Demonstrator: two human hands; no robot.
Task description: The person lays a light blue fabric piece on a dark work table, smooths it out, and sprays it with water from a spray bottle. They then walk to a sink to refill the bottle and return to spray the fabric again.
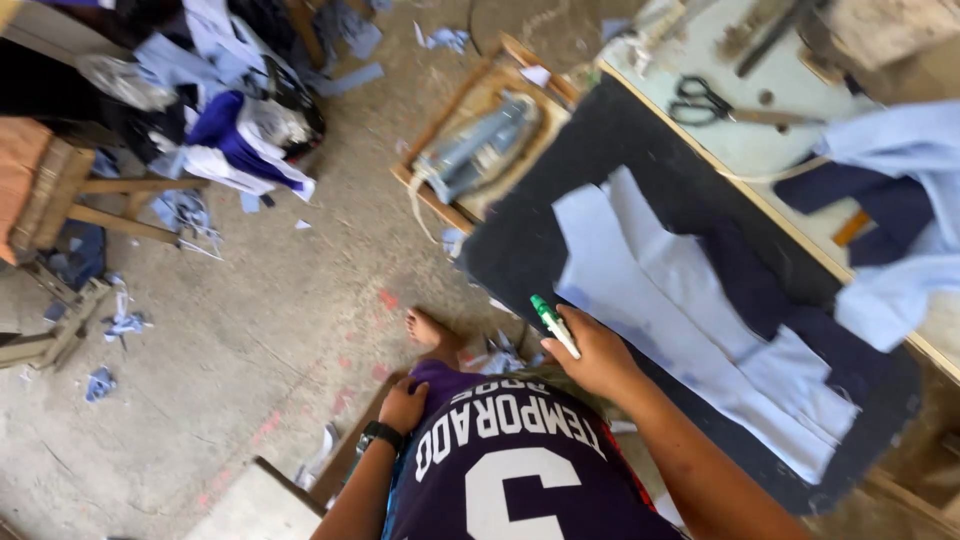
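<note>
My right hand (597, 352) holds a white marker with a green cap (553, 325), its tip at the near edge of a dark navy cloth (520, 240) spread over the table. Light blue cut fabric pieces (680, 300) lie flat on that cloth, just beyond the marker. My left hand (402, 405), with a black watch on the wrist, is curled with nothing in it and rests against my purple shorts by the hem of my dark printed shirt (520, 470). My bare foot (432, 335) is on the concrete floor below.
An iron (478, 148) lies on a wooden board beside the table. Black-handled scissors (700, 100) and folded blue garments (900, 200) sit on the tabletop. A heap of blue fabric (235, 125) and a wooden stool (45, 185) stand at the left, with scraps scattered over the floor.
</note>
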